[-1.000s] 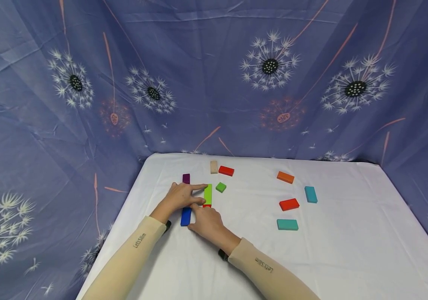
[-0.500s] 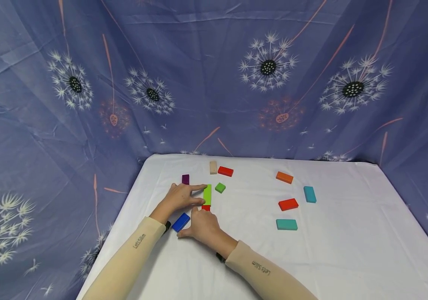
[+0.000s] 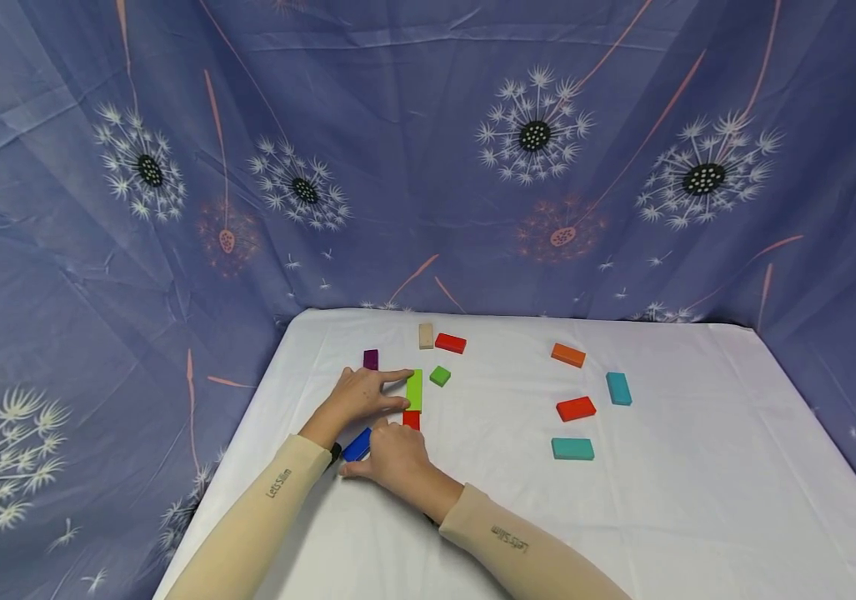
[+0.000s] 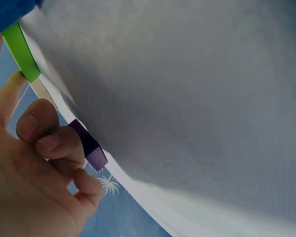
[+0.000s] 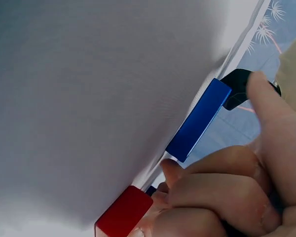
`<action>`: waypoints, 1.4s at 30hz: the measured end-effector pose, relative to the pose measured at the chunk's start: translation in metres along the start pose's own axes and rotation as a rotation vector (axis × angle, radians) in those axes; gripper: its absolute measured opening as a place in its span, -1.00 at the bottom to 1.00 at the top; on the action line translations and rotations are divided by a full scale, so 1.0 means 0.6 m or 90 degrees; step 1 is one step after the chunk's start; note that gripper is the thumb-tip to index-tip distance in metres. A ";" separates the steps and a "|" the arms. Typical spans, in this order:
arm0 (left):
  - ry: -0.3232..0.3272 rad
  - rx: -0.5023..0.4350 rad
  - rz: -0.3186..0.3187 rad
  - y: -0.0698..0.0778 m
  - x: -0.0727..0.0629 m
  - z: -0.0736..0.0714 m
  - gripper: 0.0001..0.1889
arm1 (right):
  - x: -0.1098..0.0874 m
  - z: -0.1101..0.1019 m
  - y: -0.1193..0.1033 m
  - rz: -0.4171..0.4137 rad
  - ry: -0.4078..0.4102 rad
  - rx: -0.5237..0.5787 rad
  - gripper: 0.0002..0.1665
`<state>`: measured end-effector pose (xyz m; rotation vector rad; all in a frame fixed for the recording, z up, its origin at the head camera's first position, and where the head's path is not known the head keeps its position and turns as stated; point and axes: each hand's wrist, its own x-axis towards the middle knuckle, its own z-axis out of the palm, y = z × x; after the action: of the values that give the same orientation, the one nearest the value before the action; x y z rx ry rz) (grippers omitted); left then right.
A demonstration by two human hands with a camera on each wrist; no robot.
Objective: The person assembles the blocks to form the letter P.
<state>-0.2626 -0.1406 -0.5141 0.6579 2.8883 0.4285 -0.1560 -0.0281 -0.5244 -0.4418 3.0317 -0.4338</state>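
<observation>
My left hand (image 3: pixel 358 393) pinches the lime-green block (image 3: pixel 414 390) lengthwise, index fingertip at its far end and thumb at its near end. A red block (image 3: pixel 412 419) lies right at the lime block's near end. My right hand (image 3: pixel 400 458) is spread around a slanted blue block (image 3: pixel 357 446). In the right wrist view the thumb stands apart from the blue block (image 5: pixel 200 118), while a fingertip is right at its lower end. The other right fingers are curled below. Beyond my left hand is a dark purple block (image 4: pixel 89 145), partly hidden by its fingers.
On the white-covered table (image 3: pixel 668 517) lie a small green block (image 3: pixel 439 376), a beige block (image 3: pixel 426 336) and a red block (image 3: pixel 450 343) farther back. To the right are orange (image 3: pixel 568 355), red (image 3: pixel 576 408) and teal (image 3: pixel 573 449) blocks. A patterned curtain (image 3: pixel 428 167) hangs behind.
The blue block has turned from upright in view to slanted and shifted left. My right hand has moved left and nearer, its thumb spreading and uncovering the red block. My left hand stays put.
</observation>
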 end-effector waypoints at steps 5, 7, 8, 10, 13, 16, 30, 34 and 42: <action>-0.009 -0.014 0.001 -0.002 0.001 0.005 -0.31 | 0.000 0.001 -0.002 -0.002 0.009 -0.009 -0.13; -0.012 -0.020 0.002 -0.002 0.000 0.004 -0.31 | 0.001 0.002 -0.003 -0.008 0.018 -0.014 -0.15; -0.011 -0.022 0.003 -0.003 0.000 0.004 -0.31 | 0.001 0.003 -0.003 -0.011 0.022 -0.016 -0.15; -0.011 -0.032 0.006 -0.004 -0.001 0.004 -0.31 | 0.001 0.004 -0.003 -0.015 0.028 -0.019 -0.15; -0.012 -0.047 0.016 -0.005 -0.002 0.004 -0.31 | 0.002 0.004 -0.005 -0.018 0.029 -0.024 -0.14; -0.014 -0.062 0.022 -0.006 -0.003 0.005 -0.31 | 0.004 0.003 -0.007 -0.017 0.026 -0.027 -0.14; -0.026 -0.089 -0.003 -0.003 -0.002 0.005 -0.30 | -0.001 -0.011 0.018 -0.002 -0.007 0.023 -0.14; -0.024 -0.086 -0.012 -0.003 -0.001 0.005 -0.29 | -0.017 -0.024 0.034 -0.004 -0.006 0.058 -0.16; -0.014 -0.072 -0.012 -0.005 0.000 0.004 -0.29 | -0.059 -0.044 0.073 0.000 0.016 0.090 -0.28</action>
<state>-0.2634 -0.1426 -0.5173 0.6118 2.8223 0.5745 -0.1364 0.0292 -0.5109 -0.4298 2.9985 -0.6533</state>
